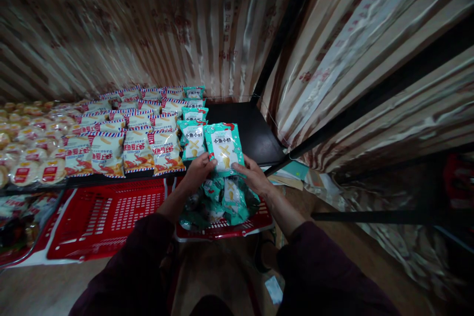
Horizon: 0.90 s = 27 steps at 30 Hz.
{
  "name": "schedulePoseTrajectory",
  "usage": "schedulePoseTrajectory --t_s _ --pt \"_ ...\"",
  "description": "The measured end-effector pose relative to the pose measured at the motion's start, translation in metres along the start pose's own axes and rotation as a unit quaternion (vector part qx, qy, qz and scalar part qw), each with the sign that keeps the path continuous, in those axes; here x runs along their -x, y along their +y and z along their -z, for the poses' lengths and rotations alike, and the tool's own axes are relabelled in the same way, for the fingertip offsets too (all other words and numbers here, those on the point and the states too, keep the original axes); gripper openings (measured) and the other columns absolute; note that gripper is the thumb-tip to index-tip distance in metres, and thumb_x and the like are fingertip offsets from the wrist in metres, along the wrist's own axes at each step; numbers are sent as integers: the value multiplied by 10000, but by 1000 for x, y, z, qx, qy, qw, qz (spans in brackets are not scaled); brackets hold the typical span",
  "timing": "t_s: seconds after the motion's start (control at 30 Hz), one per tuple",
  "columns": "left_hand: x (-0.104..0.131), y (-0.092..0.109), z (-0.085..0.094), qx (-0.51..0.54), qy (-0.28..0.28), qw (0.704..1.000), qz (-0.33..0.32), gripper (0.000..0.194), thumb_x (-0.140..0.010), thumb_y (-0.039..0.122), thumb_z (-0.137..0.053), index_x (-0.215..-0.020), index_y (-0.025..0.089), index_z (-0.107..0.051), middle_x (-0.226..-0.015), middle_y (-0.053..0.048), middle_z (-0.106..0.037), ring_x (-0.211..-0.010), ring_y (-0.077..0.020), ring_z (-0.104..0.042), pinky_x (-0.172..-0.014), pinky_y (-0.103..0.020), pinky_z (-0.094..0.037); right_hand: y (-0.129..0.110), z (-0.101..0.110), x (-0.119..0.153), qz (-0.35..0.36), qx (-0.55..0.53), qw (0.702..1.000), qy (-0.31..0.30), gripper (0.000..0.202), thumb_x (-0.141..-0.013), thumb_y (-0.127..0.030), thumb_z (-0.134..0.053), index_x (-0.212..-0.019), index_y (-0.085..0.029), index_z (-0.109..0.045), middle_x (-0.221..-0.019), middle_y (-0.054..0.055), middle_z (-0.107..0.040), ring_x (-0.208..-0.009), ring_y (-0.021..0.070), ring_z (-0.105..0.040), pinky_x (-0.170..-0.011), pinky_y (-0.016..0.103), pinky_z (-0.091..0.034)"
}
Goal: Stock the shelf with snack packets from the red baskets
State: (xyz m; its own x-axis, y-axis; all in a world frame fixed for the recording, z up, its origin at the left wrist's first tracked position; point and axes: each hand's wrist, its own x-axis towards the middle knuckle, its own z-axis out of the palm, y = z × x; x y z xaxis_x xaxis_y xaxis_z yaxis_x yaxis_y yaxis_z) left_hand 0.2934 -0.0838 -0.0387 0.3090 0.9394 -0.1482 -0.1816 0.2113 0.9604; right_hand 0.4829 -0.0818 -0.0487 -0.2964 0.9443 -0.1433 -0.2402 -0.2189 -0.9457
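- The left hand point(199, 173) pinches the lower left corner of a teal snack bag point(223, 149), thumb on the front, the other fingers mostly out of my sight.
- The right hand point(254, 175) grips the lower right corner the same way, its thumb pressed flat on the front.
- Between them the bag stands nearly upright at the edge of the black shelf point(242, 126), just beside a row of matching bags point(193, 142).
- Right below, a red basket point(224, 233) holds more teal bags point(233, 197).
- White-and-orange snack bags point(107, 153) line the shelf further left.
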Motion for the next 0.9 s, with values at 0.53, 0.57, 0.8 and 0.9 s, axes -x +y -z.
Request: schedulePoseTrajectory --t_s 0.53,0.57,0.8,0.9 --pt "-5 -1 -23 -89 205 966 -130 482 -792 274 -575 -1258 207 -468 -1052 -71 -597 -751 -118 -631 -667 -232 -489 -7 -17 10 169 166 969 63 410 -806 -395 -627 -1174 -219 -588 -1140 27 -660 -1031 231 -601 -904 347 -476" --pt "-5 -2 -23 -99 198 966 -137 448 -804 271 -558 -1243 211 -491 -1086 -77 -589 -754 -113 -625 -676 -233 -490 -7 -18 10 175 176 966 69 407 -810 -391 -623 -1174 -215 -584 -1132 29 -661 -1017 229 -604 -895 346 -480" --pt "2 9 -24 -209 219 923 -238 320 -813 229 -522 -1119 211 -615 -1159 -90 -511 -978 -168 -551 -778 -273 -512 -8 -24 14 253 308 913 87 362 -854 -348 -550 -1179 -188 -543 -1127 80 -612 -1014 238 -585 -887 375 -477" --pt "8 17 -27 -225 208 914 -267 331 -840 255 -500 -1148 200 -610 -1138 -97 -493 -1035 -187 -533 -817 -295 -510 -13 -31 17 325 411 845 111 325 -853 -312 -528 -1145 -170 -546 -1089 110 -573 -1022 256 -558 -880 406 -476"
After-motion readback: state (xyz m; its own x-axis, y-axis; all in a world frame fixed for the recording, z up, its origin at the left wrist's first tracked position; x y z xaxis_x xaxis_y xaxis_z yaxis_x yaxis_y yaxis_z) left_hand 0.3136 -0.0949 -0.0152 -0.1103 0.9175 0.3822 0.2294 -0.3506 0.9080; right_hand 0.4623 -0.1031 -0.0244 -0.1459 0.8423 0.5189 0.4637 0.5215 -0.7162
